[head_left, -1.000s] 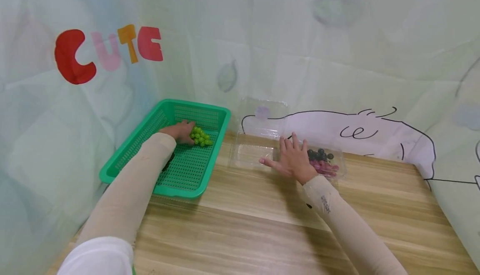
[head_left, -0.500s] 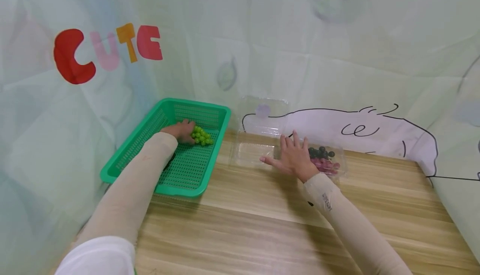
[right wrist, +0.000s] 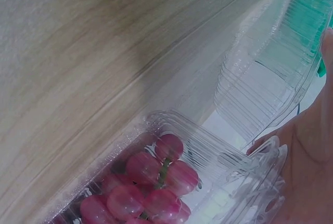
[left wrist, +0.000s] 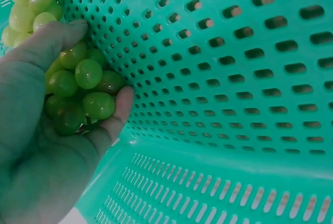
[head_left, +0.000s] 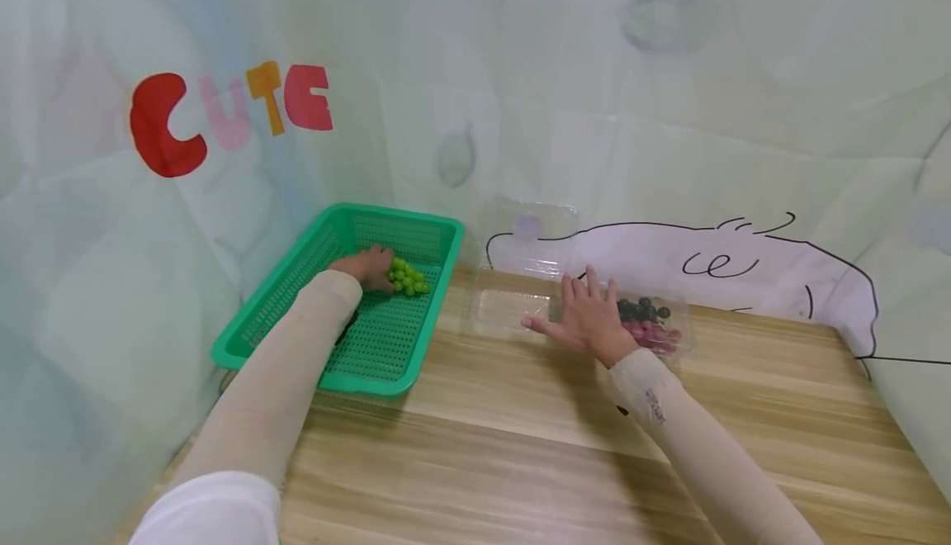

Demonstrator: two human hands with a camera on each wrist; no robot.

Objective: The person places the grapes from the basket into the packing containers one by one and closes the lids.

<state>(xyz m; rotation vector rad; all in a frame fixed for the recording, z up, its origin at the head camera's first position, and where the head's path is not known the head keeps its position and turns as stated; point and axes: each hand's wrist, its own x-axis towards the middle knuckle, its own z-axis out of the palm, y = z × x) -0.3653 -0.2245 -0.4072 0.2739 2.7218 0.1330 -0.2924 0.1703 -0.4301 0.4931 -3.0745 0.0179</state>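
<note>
My left hand (head_left: 371,268) is inside the green plastic basket (head_left: 382,347). In the left wrist view its fingers and thumb curl round a bunch of green grapes (left wrist: 88,74). More green grapes (left wrist: 34,5) lie beyond the thumb; whether they belong to the same bunch, I cannot tell. My right hand (head_left: 590,318), fingers spread, lies over the middle of clear plastic containers. To its left is a container section (head_left: 513,307) with no fruit visible. On its right, a clear container holds red grapes (head_left: 650,334) and dark grapes (head_left: 642,310); the hand partly hides it.
A raised clear lid (head_left: 538,231) leans near the wall sheet (head_left: 594,157) at the back. Wood-grain tabletop (head_left: 475,462) stretches in front of the containers. The basket stands close to the left wall sheet, with its rim raised above the table.
The head view has shifted slightly, so everything appears a little further right and lower. Both hands stay in nearly the same places, the left at the green grapes.
</note>
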